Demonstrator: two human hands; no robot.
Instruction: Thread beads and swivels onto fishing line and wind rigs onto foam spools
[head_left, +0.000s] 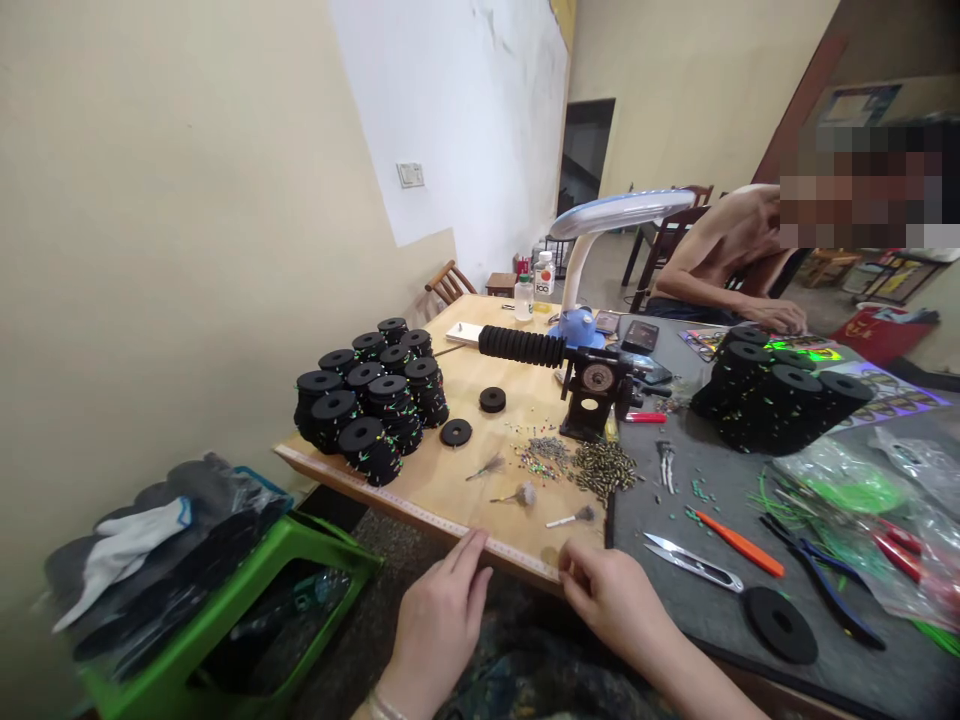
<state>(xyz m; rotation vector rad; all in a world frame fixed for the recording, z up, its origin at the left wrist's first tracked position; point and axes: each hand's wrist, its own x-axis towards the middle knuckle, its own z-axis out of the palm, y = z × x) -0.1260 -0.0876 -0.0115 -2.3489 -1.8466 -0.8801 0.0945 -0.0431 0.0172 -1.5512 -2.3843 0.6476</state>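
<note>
My left hand rests at the near table edge, fingers stretched out, fingertips on the measuring tape stuck along that edge. To its right, my right hand has curled fingers pressed together at the same tape; anything inside them is hidden or too small to see. Just beyond my hands lie small brushes, one white-handled brush among them. Behind these are a pile of brassy little metal pieces, grey bits and coloured beads. Two black foam discs lie farther left.
Stacks of black foam spools stand left, more spools right. A black winding device stands mid-table by a lamp. Snips, an orange tool and pliers lie right. Another person works across. A green stool stands left.
</note>
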